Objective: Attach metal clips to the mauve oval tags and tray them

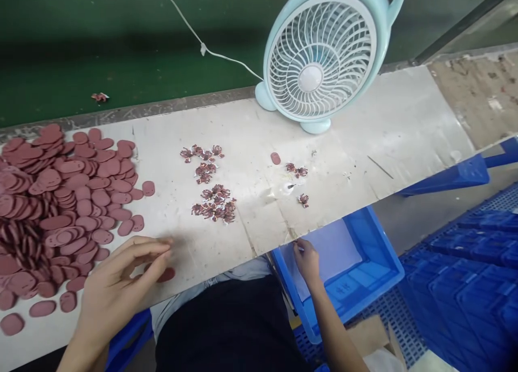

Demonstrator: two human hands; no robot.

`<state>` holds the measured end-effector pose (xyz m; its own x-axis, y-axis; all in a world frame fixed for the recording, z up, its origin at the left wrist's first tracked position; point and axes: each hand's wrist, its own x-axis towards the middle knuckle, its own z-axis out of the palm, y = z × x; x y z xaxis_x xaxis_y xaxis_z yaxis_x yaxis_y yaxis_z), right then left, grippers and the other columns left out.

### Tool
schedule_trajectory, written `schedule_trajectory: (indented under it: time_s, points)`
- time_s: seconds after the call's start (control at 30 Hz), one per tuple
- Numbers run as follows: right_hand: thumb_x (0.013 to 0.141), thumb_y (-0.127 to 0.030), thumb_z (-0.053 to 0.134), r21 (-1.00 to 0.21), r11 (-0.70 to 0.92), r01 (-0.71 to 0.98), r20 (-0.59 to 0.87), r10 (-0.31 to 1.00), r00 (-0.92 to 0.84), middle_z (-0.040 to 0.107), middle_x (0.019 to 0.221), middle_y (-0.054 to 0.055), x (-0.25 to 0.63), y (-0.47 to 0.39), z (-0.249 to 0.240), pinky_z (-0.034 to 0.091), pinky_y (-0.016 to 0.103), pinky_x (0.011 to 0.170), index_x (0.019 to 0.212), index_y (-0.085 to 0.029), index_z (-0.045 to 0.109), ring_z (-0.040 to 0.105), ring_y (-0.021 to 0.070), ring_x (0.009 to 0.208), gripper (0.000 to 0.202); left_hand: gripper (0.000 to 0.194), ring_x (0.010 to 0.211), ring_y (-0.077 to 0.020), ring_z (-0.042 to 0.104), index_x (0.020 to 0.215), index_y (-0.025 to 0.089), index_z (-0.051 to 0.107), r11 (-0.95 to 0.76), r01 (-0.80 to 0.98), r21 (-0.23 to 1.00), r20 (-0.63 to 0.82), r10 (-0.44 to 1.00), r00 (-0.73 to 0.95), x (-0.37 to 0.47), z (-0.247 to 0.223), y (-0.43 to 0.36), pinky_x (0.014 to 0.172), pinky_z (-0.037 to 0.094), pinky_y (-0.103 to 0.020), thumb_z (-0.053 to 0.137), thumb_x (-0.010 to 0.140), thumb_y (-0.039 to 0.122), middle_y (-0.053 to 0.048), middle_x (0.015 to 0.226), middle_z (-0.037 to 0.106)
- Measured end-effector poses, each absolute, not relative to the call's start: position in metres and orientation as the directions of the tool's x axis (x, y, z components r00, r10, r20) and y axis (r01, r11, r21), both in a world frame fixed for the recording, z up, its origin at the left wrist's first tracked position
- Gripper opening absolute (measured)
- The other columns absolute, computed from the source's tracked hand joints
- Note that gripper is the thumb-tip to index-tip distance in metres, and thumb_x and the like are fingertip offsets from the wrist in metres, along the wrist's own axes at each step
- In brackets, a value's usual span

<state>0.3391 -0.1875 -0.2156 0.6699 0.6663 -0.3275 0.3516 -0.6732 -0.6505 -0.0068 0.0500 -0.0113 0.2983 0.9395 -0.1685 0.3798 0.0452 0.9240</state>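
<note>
Large disc heap, ten o'clock; brown clusters, twelve; stage unclear. Left hand pinched, right hand curled; contents unclear.

The oval pieces are flat, smooth and dull brick red, some with small dark marks like holes. They lie heaped at the left, overlapping at many angles, several standing on edge in the near-left part; looser ones lie flat around the margins. One flat oval lies nearer, to the right of the heap, partly hidden, and a lone oval lies flat well to the right. The small dark-brown pieces are many-pronged, with white and orange bits, bunched in the middle; a few more lie farther right, and one lies at the far left on a green surface.
</note>
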Motion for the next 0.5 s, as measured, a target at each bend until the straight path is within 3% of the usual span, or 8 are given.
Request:
schedule_trajectory:
  time_s: [0.17, 0.33, 0.4, 0.5]
  points:
    - [0.099, -0.036, 0.063, -0.515, -0.726, 0.455, -0.355, 0.664, 0.658, 0.068, 0.116, 0.008, 0.34, -0.186, -0.224, 0.058, 0.043, 0.087, 0.12, -0.016, 0.064, 0.068, 0.021, 0.097, 0.029, 0.009, 0.072, -0.0166, 0.063, 0.092, 0.024, 0.075, 0.057, 0.249, 0.967, -0.13, 0.95, 0.283, 0.002, -0.004, 0.038, 0.056, 0.058, -0.027, 0.074, 0.084, 0.02, -0.002, 0.083, 0.065]
    - [0.099, -0.035, 0.063, -0.402, -0.773, 0.49, -0.398, 0.63, 0.667, 0.068, 0.117, 0.008, 0.338, -0.18, -0.228, 0.057, 0.044, 0.089, 0.118, -0.016, 0.065, 0.068, 0.0218, 0.1, 0.027, 0.011, 0.069, -0.0149, 0.061, 0.087, 0.023, 0.07, 0.181, 0.083, 0.98, -0.198, 0.925, 0.324, -0.003, -0.015, 0.037, 0.058, 0.056, -0.028, 0.073, 0.084, 0.013, 0.0, 0.081, 0.061]
    - [0.099, -0.036, 0.063, -0.377, -0.783, 0.495, -0.418, 0.621, 0.663, 0.068, 0.117, 0.008, 0.338, -0.177, -0.224, 0.057, 0.044, 0.089, 0.117, -0.016, 0.065, 0.068, 0.0216, 0.1, 0.027, 0.011, 0.069, -0.0142, 0.061, 0.083, 0.022, 0.069, 0.268, 0.003, 0.964, -0.255, 0.913, 0.32, -0.007, -0.018, 0.039, 0.056, 0.054, -0.027, 0.072, 0.085, 0.012, -0.001, 0.084, 0.062]
    - [0.099, -0.036, 0.062, -0.357, -0.793, 0.494, -0.446, 0.609, 0.655, 0.07, 0.114, 0.009, 0.341, -0.169, -0.202, 0.055, 0.045, 0.091, 0.115, -0.015, 0.066, 0.068, 0.0228, 0.099, 0.027, 0.006, 0.065, -0.0122, 0.062, 0.09, 0.023, 0.075, 0.409, -0.096, 0.908, -0.369, 0.885, 0.283, -0.016, -0.02, 0.041, 0.059, 0.058, -0.03, 0.075, 0.084, 0.021, -0.004, 0.105, 0.07]
